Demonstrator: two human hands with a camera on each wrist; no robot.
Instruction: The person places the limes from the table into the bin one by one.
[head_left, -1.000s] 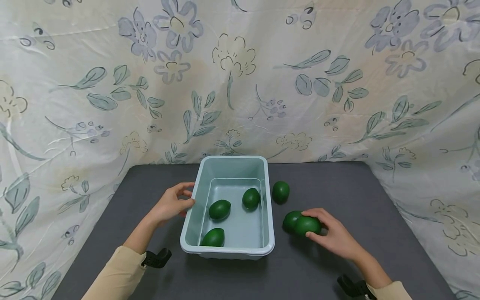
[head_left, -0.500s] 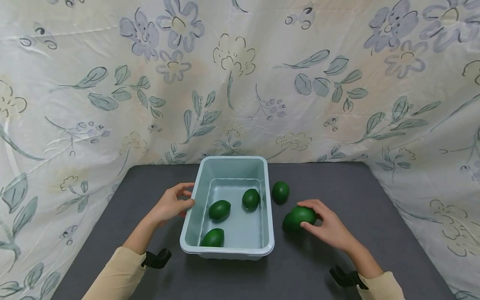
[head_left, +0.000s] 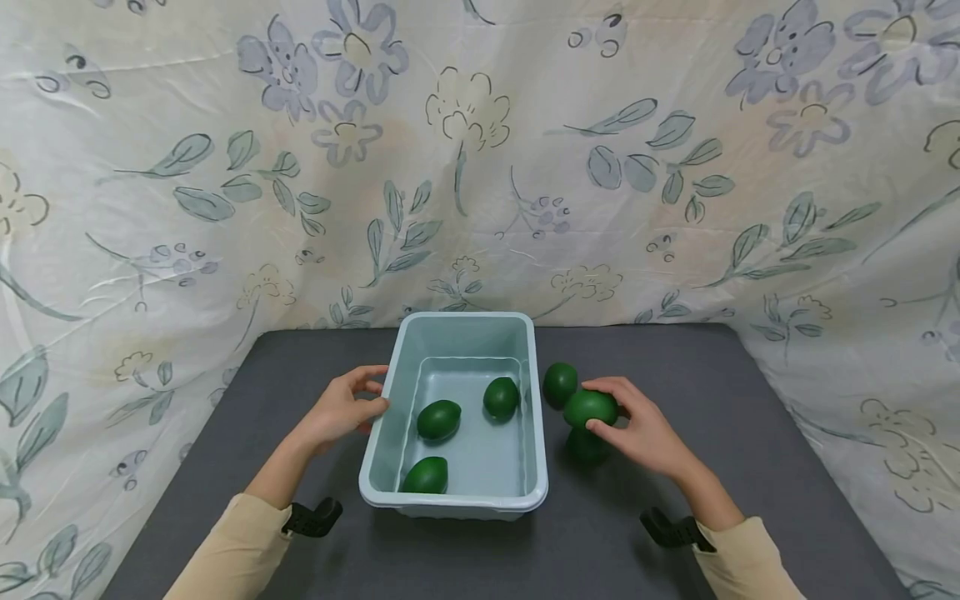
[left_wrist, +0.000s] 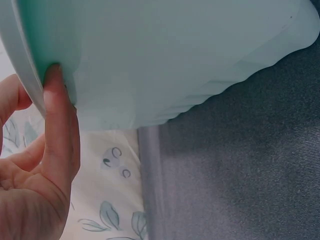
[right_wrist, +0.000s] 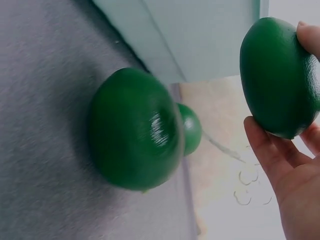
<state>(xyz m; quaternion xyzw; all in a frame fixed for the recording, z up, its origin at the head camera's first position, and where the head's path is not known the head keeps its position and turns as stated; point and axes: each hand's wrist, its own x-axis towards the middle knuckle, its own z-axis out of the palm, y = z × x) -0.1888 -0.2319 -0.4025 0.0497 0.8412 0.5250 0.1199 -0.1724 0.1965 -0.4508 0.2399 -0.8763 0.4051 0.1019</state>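
My right hand (head_left: 651, 433) holds a dark green lime (head_left: 591, 408) between thumb and fingers, raised over the table just right of a pale blue-green plastic bin (head_left: 381, 450). Under the held fruit lies another lime (head_left: 587, 447), partly covered in the head view but plain in the right wrist view as the nearer lime (right_wrist: 132, 130). Farther back sits one more lime (head_left: 560, 385) beside the bin. Three limes rest inside: left (head_left: 438, 420), right (head_left: 501, 398) and near (head_left: 426, 475). My left hand (head_left: 345, 408) touches the bin's left side, its fingers (left_wrist: 57, 120) against the outer wall below the rim.
A dark grey cloth covers the table (head_left: 465, 558). Behind and around it hangs a floral curtain (head_left: 480, 167). Black straps (head_left: 313, 518) sit on both wrists, over cream sleeves (head_left: 232, 542).
My right hand has moved left and away from me with its lime, past the lime still lying on the table. My left hand and the bin have stayed in place.
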